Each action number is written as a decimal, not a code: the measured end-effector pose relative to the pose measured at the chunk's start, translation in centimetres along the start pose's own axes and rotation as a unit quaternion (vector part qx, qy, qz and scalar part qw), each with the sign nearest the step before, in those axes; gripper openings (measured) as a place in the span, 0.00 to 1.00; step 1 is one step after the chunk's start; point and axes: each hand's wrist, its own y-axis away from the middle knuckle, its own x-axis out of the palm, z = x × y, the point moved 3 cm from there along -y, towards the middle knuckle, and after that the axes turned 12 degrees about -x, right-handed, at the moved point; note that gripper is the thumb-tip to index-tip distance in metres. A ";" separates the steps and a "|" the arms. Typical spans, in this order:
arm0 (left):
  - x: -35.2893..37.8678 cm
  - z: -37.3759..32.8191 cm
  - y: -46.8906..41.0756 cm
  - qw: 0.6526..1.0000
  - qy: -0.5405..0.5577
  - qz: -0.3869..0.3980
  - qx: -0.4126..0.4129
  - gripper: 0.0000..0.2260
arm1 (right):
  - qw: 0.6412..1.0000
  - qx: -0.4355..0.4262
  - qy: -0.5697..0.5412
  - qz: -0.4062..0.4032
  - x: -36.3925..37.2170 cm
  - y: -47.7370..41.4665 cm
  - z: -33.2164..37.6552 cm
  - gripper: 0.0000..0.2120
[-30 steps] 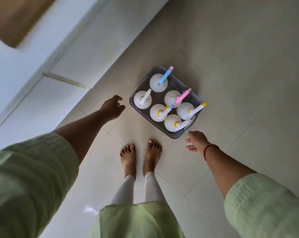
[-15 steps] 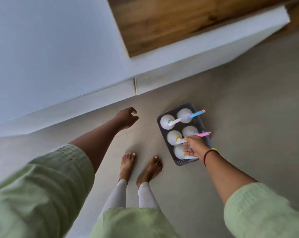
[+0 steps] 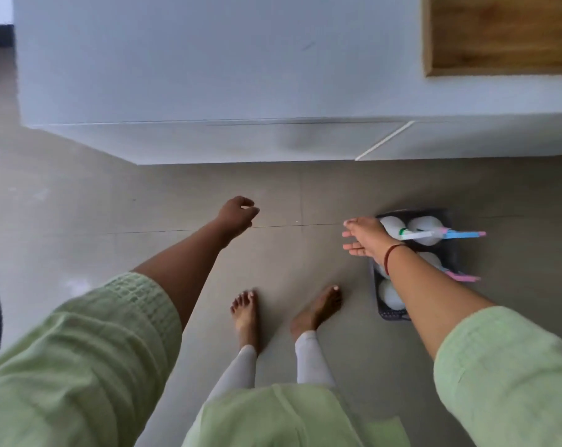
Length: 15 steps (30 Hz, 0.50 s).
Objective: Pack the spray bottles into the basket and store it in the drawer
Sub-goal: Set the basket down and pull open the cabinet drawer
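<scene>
Dark plastic mesh forms the basket (image 3: 392, 314), which stands on the tiled floor (image 3: 305, 188). The white spray bottles (image 3: 424, 233) stand upright inside it. Their blue, pink and white trigger heads all point over the wall farthest from our bare feet (image 3: 315, 311). Our right forearm crosses above the basket and hides some bottles, so we cannot count them.

Our right hand (image 3: 363, 237) hovers over the basket's near edge, fingers straight and spread, holding nothing. Our left hand (image 3: 237, 211) hangs well apart from the basket, past our feet, fingers loosely curled and empty. Beyond the basket runs a low white front that we take for the drawer (image 3: 241, 140); it looks closed.

The packing seems done, so what remains is opening the drawer and lifting the basket in. We expect the thin mesh to flex under a full load, though we cannot tell whether the bottles are filled. Both hands on opposite rims, at the short ends, would keep it level. The bottles look top-heavy and smooth, so a tilt could topple them. The overhanging triggers could catch on the drawer opening.
</scene>
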 end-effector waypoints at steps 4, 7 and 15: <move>-4.1 3.3 -0.4 0.998 0.065 -0.010 -0.024 0.16 | 1.000 -0.015 0.009 0.019 4.7 0.1 3.6 0.17; -6.4 4.7 -1.4 0.990 0.132 -0.020 -0.038 0.16 | 0.999 -0.021 0.000 0.030 7.6 -0.3 6.2 0.17; -7.1 6.8 -9.7 0.947 0.302 -0.003 -0.111 0.18 | 0.986 0.018 -0.163 -0.032 13.5 -7.6 7.3 0.19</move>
